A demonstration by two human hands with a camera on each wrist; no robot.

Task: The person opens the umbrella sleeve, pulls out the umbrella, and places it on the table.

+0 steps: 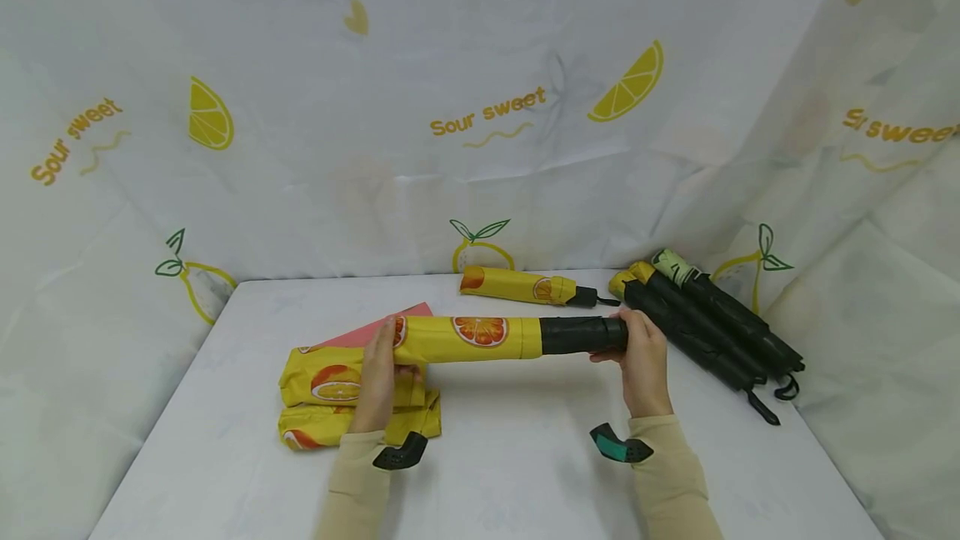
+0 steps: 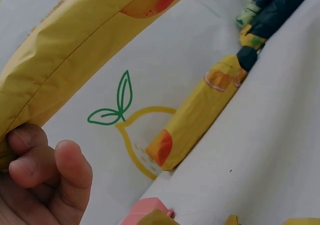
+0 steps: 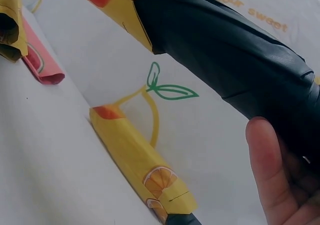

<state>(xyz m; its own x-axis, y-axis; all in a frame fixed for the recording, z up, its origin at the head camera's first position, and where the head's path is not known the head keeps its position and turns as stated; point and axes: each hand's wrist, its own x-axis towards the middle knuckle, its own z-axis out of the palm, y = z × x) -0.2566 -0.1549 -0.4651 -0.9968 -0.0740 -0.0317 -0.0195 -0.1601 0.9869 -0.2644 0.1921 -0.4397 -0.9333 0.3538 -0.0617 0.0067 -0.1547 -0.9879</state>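
Level above the table, both hands hold a folded umbrella, its black end sticking out of a yellow sleeve printed with orange slices. My left hand grips the sleeve's left end; in the left wrist view its curled fingers press against the yellow cloth. At the other end my right hand grips the black part, with a finger along its underside in the right wrist view. Below and left lie yellow sleeves and a pink sleeve, partly hidden by the left hand and held umbrella.
At the table's back lies a black-handled umbrella in a yellow sleeve. Several black folded umbrellas with wrist straps lie side by side, slanted, at the right edge. White lemon-print cloth hangs behind and beside the white table.
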